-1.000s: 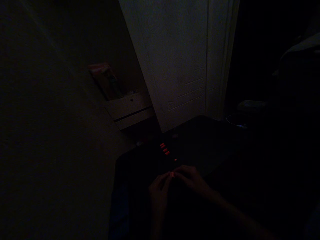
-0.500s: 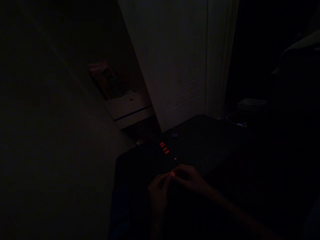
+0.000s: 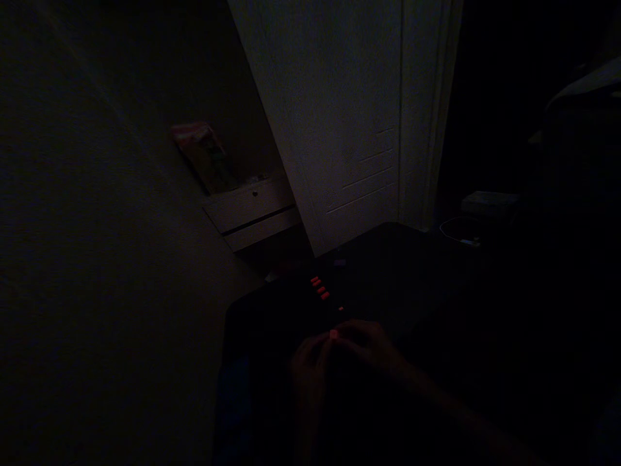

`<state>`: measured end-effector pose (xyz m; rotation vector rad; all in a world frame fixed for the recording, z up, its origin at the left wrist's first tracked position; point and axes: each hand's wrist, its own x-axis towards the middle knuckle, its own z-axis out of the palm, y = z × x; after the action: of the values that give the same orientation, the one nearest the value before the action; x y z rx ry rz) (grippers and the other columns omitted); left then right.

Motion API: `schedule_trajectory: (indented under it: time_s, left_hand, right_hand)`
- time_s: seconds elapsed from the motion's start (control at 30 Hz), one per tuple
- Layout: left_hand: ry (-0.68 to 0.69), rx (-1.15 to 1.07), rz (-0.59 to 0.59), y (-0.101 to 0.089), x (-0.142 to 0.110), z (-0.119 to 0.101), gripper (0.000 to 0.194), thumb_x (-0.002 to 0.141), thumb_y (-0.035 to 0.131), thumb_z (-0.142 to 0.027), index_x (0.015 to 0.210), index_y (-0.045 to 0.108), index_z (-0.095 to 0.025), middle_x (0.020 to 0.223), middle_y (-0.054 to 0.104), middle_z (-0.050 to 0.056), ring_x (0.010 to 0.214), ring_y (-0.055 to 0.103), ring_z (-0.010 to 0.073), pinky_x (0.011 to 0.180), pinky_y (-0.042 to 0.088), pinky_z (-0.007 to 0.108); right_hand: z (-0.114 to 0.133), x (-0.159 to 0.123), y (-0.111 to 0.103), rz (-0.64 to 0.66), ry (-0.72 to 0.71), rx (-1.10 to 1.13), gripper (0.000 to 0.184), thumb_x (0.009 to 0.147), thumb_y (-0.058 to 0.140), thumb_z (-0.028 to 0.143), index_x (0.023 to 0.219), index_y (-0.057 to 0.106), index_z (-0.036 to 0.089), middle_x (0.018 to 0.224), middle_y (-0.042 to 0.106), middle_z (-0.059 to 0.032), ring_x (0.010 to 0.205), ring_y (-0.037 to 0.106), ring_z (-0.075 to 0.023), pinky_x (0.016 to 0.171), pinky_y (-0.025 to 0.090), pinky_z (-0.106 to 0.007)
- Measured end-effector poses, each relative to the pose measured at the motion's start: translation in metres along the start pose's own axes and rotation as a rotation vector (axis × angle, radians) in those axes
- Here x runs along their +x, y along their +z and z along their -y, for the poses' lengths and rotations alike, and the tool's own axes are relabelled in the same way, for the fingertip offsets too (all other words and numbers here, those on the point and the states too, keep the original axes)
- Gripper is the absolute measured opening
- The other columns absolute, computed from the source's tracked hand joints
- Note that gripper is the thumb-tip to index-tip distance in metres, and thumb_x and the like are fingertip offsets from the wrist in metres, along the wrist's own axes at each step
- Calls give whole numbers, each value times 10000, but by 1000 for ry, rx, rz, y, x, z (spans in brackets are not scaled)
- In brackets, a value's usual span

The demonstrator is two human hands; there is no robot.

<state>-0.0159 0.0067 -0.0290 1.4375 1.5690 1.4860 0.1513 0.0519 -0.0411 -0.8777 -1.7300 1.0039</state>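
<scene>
The scene is very dark. My left hand [image 3: 310, 356] and my right hand [image 3: 366, 340] meet at their fingertips, both closed in a pinch on a small glowing red piece [image 3: 333, 334]; its kind is too dim to make out. Just beyond my right fingers a tiny red piece [image 3: 341, 309] lies on the dark tabletop [image 3: 272, 323]. Farther off, several short red pieces [image 3: 321, 290] lie in a slanting row, side by side.
A dim purplish object [image 3: 339, 263] lies near the table's far edge. Behind stand a pale door [image 3: 349, 129] and a drawer unit [image 3: 257, 207] with a colourful packet [image 3: 204, 152] on top. To the right are a pale box [image 3: 490, 202] and a thin white cable [image 3: 451, 223].
Both hands stay almost in place, with the held red piece shifted very slightly upward. The light on my hands looks dimmer, and the row of red pieces has not moved.
</scene>
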Motion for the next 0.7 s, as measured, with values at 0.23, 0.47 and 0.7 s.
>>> schedule_trajectory:
  time_s: [0.23,0.47,0.7]
  left_hand:
    - [39,31,3,1,-1,0,260,838,732,-448,841,807,-199,897,794,89,871,740,268,839,582,379]
    - [38,78,-16,-1,0,-1,290,871,696,-473,840,791,-200,883,786,85,857,736,265,818,578,372]
    - [29,112,-27,-1,-1,5,261,903,656,-425,853,762,-192,856,779,85,821,738,257,785,584,366]
  right_hand:
    - [2,1,-1,-37,-36,-40,295,957,674,481,1021,786,217,1012,801,-68,934,753,-236,861,579,-344]
    - [3,1,-3,64,-99,-23,276,991,638,455,1108,779,250,1092,803,-50,999,756,-233,930,569,-351]
    - [6,0,-2,53,-150,-42,268,999,627,455,1062,773,240,1047,791,-52,956,746,-213,881,572,-323]
